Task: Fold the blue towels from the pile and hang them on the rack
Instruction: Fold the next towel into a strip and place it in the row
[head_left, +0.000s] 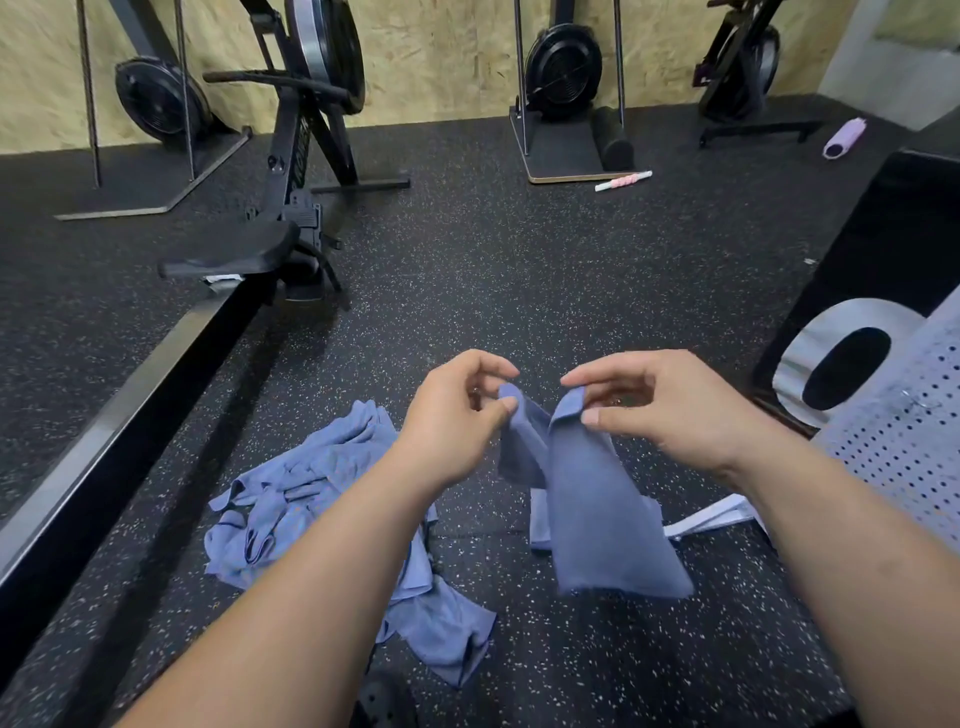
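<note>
The soft blue cloth towel (597, 499) hangs limp above the speckled black rubber floor (519, 260). Your left hand (457, 410) and right hand (660, 400) pinch its top edge between thumb and fingertips, close together. The crumpled blue towel pile (311, 499) lies near left.

Rowing machine (291, 218), foam roller (613, 136), speckled floor (519, 260)

Speckled black floor (519, 270), crumpled blue towel pile (311, 499), rowing machine (291, 244), purple roll (844, 137)
</note>
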